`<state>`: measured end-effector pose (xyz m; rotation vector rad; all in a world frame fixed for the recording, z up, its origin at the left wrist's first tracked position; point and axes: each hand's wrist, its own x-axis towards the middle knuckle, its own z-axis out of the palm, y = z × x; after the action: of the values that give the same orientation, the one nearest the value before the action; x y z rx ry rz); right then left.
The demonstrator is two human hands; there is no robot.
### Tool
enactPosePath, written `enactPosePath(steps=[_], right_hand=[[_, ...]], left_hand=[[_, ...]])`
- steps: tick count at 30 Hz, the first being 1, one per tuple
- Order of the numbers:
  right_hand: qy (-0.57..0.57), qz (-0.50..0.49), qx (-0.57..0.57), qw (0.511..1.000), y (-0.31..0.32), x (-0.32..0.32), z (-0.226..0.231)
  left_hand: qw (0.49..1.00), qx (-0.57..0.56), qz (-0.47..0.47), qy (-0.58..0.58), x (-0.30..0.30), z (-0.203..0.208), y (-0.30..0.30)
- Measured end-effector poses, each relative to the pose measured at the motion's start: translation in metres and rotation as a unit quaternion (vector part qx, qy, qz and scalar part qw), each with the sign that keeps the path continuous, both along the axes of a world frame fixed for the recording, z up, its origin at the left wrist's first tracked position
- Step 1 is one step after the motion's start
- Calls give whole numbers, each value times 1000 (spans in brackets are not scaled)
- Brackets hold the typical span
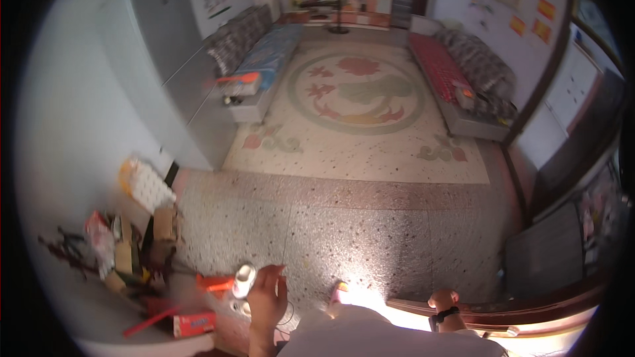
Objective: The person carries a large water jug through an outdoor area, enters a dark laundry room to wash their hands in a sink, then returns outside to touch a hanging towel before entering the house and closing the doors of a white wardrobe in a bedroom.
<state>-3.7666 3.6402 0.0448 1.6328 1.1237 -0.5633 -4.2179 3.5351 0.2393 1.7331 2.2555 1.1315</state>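
Your left hand (266, 295) is closed around a small white cylindrical container (244, 279), lifted above the cluttered white tabletop's (99, 347) right edge, so it's picked up but not set down. Your right hand (442, 301) rests on a dark wooden rail (529, 311), seemingly curled; its grip is unclear.

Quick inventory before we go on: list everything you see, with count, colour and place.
White cup-like object: one, white, at the left hand's fingertips.
Red tool: one, orange-red, just left of that object.
Small box: one, red and white, lower left.
Clutter pile: several items, mixed colours, left by the wall.
Floor mattresses: two, blue on the left, red on the right.
Standing fan: one, black, far end.
Wooden rail: one, brown, lower right.
Left hand: touches the white object.
Right hand: dark wristband, on the rail.
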Motion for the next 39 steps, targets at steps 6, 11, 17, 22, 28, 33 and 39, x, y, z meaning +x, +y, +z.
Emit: enactPosePath(steps=[6, 11, 17, 22, 28, 33, 39], right_hand=[[-10, -7, 16, 1000, -36, -5, 6], [0, -76, -21, 997, -60, -29, 17], [38, -189, 90, 977, -107, -45, 32], [87, -125, 375, 914, -162, -40, 76], [-204, -253, 609, 723, -202, -66, 183], [-305, -363, 568, 673, -243, -82, 202], [-391, -361, 555, 640, -270, -85, 195]], left_hand=[[979, -43, -182, 86, -13, -6, 65], [965, 20, -256, 48, 0, 13, 146], [916, 50, -396, 33, 36, 25, 205], [879, 31, -475, 20, 49, 11, 224], [824, -5, -564, 40, 59, 2, 239], [799, 33, -600, 24, 79, 17, 255], [773, 21, -634, 13, 97, 26, 257]])
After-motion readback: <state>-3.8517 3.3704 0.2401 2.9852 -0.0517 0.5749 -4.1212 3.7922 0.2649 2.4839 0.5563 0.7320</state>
